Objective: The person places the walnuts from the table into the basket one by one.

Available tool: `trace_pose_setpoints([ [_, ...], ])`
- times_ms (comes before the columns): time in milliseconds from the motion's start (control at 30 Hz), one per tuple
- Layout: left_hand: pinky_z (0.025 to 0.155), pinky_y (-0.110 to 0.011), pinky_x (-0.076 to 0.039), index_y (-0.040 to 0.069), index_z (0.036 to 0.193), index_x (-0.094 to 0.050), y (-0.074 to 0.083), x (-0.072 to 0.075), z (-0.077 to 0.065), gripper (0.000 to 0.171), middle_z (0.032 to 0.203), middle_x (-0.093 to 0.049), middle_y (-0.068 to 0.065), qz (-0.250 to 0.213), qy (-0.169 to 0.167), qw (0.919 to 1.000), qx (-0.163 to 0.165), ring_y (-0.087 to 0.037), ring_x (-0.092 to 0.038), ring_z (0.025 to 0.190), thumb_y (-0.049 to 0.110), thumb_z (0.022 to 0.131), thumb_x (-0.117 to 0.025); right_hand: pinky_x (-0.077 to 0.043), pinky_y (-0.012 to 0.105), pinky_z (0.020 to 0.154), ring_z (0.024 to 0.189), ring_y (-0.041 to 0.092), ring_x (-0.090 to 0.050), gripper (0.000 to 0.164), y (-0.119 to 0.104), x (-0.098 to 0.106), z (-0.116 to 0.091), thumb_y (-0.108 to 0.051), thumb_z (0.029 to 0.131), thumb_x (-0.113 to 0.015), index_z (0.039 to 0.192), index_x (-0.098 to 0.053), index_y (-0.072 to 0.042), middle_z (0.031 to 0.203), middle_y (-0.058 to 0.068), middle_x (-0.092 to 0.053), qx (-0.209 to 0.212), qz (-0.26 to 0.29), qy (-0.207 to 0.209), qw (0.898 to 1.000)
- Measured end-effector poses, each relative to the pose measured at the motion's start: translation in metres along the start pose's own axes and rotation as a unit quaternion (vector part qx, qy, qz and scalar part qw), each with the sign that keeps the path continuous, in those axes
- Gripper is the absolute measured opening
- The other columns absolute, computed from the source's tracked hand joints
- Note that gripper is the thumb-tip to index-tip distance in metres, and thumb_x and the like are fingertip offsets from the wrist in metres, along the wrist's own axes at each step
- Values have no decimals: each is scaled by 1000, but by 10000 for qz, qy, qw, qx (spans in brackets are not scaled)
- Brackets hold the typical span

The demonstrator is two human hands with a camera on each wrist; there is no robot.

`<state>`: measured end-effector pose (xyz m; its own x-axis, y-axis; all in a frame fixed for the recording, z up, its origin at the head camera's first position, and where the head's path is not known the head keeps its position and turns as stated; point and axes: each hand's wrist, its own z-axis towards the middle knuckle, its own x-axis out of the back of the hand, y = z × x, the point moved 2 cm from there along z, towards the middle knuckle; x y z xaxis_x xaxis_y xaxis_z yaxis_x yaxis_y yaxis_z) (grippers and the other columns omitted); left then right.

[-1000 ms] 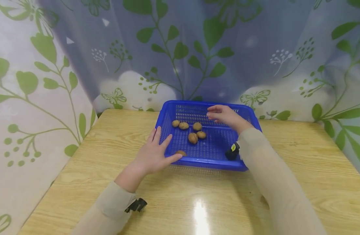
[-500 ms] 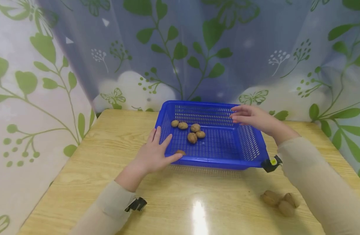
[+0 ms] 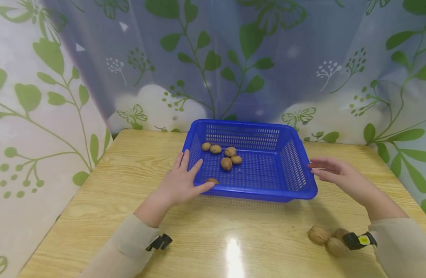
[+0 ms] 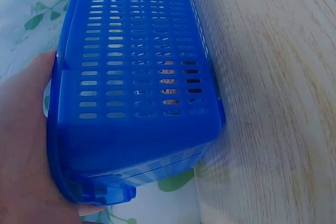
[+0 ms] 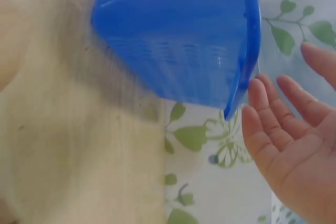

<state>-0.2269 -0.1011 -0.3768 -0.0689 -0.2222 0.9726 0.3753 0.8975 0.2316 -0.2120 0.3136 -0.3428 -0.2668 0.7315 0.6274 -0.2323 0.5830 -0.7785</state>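
Note:
A blue perforated plastic basket (image 3: 258, 190) stands on the table with several walnuts (image 3: 227, 163) in its left half. One more walnut (image 3: 212, 180) lies by the front wall, partly hidden by the rim. My left hand (image 3: 180, 185) rests with spread fingers on the basket's front left corner; in the left wrist view it lies along the rim. Beside the right rim, my right hand (image 3: 341, 179) holds nothing. In the right wrist view its fingers (image 5: 286, 116) are slightly bent, their tips close to the rim; whether they touch it I cannot tell.
Three walnuts (image 3: 334, 246) sit together on the wooden table (image 3: 261, 239) in front and right of the basket, partly covered by the right wrist's camera (image 3: 359, 240). A leaf-patterned curtain (image 3: 234, 69) hangs directly behind the table and along its sides.
My right hand has moved from above the basket's inside, over its back right corner, to outside its right rim. The walnuts on the table came into view. My left hand stays put.

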Motion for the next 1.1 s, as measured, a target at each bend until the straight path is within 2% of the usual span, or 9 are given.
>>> trace_pose_setpoints([
  [167,94,-59,-37,11,146,-32,1,0,-1,89,151,-2,-28,3,18,10000,-6,-43,-1,138,74,84,-35,-44,14,83,107,-6,-52,44,15,-1,-23,-16,100,-46,137,-37,5,126,-4,-54,144,155,90,9997],
  [300,94,-59,-36,11,146,-32,2,1,-1,89,151,-3,-28,-14,14,10000,-14,-43,-2,138,74,84,-35,-44,16,82,107,-5,-51,43,29,-2,-41,-18,100,-44,138,-37,3,124,-16,-52,-141,127,-46,9998],
  [533,95,-59,-36,11,146,-32,2,0,-1,89,151,-2,-28,-30,3,10000,-6,-43,-2,138,75,84,-34,-45,20,78,106,-6,-50,48,59,-4,-70,-21,101,-43,140,-33,3,134,19,-48,-820,93,-489,9954],
  [600,95,-58,-36,12,146,-32,2,1,-1,89,151,-1,-27,-23,0,10000,14,-43,-2,138,75,84,-34,-44,19,78,106,-6,-51,49,70,-3,-77,-21,101,-43,141,-31,5,134,22,-46,-960,163,-672,9930],
  [700,95,-59,-36,12,146,-32,3,0,-2,88,151,-1,-27,-67,-3,10000,13,-43,-2,138,74,84,-34,-44,18,79,107,-4,-51,50,89,-1,-87,-15,101,-41,140,-26,12,133,12,-49,-929,549,-1070,9884],
  [767,95,-59,-36,11,146,-32,4,-1,-2,88,151,-1,-27,-101,-8,9999,-3,-43,-2,138,74,84,-34,-44,17,81,108,-5,-51,49,100,0,-92,-10,100,-40,138,-23,16,131,-1,-52,-792,966,-1364,9827],
  [900,98,-58,-31,11,147,-31,4,-1,-2,88,151,-1,-28,-168,-15,9999,-17,-43,0,138,73,84,-35,-42,16,86,114,-7,-46,49,113,-3,-97,-1,99,-37,137,-16,20,129,-19,-49,-588,1759,-1918,9638],
  [1000,100,-59,-28,10,147,-31,3,0,-2,88,151,0,-28,-196,-1,9998,-14,-43,1,138,72,85,-36,-40,16,87,116,-10,-41,51,113,-7,-98,0,98,-40,140,-17,16,130,-24,-47,-635,1734,-2064,9609],
  [1100,99,-60,-29,9,146,-32,4,3,-3,87,151,-1,-29,-215,39,9998,-38,-44,1,137,71,85,-38,-40,16,87,116,-12,-38,51,110,-10,-96,0,96,-46,139,-24,14,131,-26,-46,-447,1325,-2023,9693],
])
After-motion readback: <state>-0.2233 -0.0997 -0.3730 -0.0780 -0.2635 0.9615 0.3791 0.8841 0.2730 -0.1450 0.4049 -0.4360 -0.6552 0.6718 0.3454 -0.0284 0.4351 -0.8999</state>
